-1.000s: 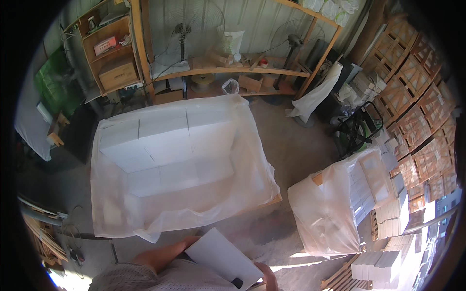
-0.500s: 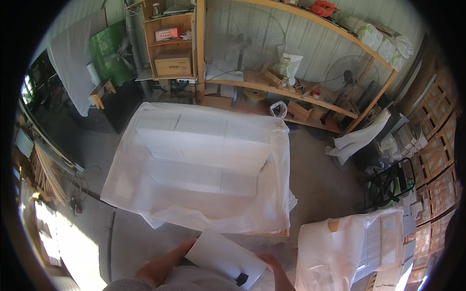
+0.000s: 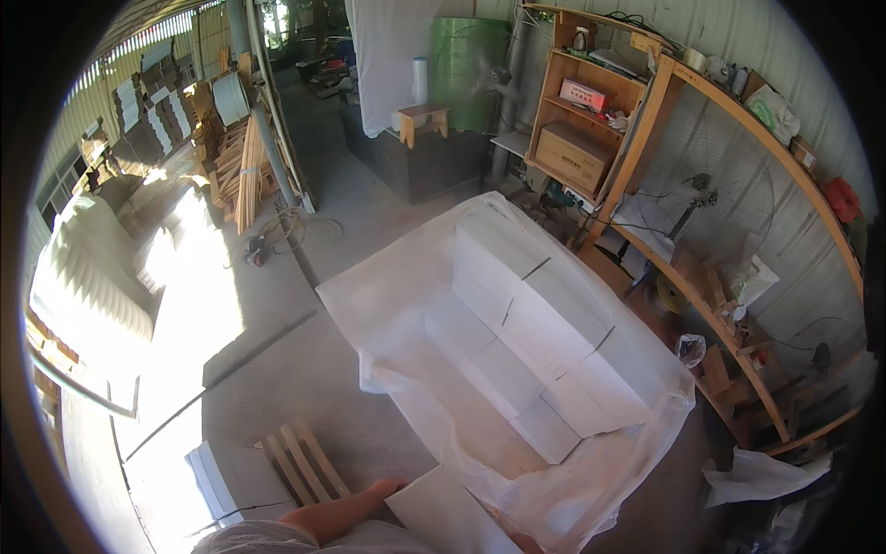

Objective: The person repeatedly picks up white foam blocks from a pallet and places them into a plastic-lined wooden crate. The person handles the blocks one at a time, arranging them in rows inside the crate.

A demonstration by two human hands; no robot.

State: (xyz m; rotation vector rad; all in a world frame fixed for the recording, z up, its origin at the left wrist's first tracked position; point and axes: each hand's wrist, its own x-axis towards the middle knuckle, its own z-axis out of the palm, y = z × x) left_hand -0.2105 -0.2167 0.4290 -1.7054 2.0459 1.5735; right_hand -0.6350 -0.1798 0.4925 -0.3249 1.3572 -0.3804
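Note:
A flat white panel [image 3: 450, 513] is in front of my body at the bottom of the view, its lower part cut off by the frame edge. My left hand [image 3: 389, 487] is closed on its left edge. At its right edge my right hand [image 3: 526, 544] shows only in small part and appears to grip it. Just beyond the panel is a low load wrapped in translucent plastic sheeting [image 3: 411, 392]. Inside the sheeting, white block-like cartons [image 3: 544, 337] form a higher row at the back and a lower row [image 3: 484, 374] in front.
Left of my arm lie a slatted wooden pallet [image 3: 303, 464] and a strapped white stack [image 3: 231, 487]. A cable with a tool [image 3: 256, 249] is on the floor. Wooden shelving [image 3: 660, 111] with fans lines the right wall. A small stool [image 3: 422, 124] stands at the back.
My view has swung left, so the plastic-wrapped load now appears turned and farther right. The pallet and strapped stack have come into view. The panel stays in my hands.

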